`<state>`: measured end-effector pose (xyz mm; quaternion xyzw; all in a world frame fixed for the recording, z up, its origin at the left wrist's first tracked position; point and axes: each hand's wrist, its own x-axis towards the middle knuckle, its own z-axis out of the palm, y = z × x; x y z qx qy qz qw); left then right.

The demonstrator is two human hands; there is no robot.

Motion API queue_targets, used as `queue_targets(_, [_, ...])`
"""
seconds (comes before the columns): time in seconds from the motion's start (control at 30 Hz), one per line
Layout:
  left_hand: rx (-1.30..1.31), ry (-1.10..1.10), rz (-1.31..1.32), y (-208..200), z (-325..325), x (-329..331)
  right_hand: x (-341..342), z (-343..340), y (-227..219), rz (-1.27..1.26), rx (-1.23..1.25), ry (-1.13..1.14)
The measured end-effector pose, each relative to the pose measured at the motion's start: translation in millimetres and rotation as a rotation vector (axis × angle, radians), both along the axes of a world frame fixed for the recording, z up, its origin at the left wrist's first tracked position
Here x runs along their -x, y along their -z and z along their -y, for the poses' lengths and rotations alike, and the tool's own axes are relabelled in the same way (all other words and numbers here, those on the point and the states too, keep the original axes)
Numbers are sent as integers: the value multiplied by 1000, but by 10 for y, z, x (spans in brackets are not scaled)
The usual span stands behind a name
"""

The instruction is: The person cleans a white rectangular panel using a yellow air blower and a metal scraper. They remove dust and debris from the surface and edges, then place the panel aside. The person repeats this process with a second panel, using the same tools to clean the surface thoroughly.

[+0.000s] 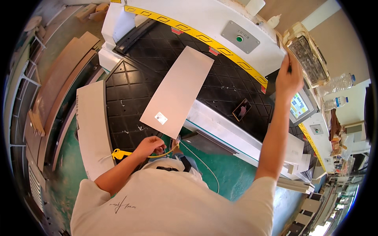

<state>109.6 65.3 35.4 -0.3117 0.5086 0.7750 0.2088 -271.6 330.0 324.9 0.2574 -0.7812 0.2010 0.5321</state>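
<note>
My left hand (151,146) is low in front of the table, its fingers curled; what they hold, if anything, is hidden. Next to my left forearm is a yellow air blow gun (120,153) with a thin nozzle, and a yellow hose (170,151) passes by the hand. My right hand (289,78) is raised to the machine's edge above the touchscreen (300,105). Its fingers are bent around something dark that I cannot make out. Between the hands, a long beige panel (179,88) with a white label (160,117) lies slantwise on the black table (130,90).
A white machine beam (204,21) with yellow edging and a green button (239,38) spans the far side. A phone (241,109) lies on the black surface. Another panel (94,126) leans at left. A dusty keyboard (309,59) and plastic bottles (336,103) are at right.
</note>
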Motion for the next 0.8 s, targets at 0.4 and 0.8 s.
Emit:
queue_targets(0.4, [1285, 364, -234, -28, 456, -1301, 1401, 84, -122, 284, -537, 135])
queue_targets(0.8, [1428, 538, -708, -284, 413, -879, -1740, 705, 1606, 1318, -517, -992])
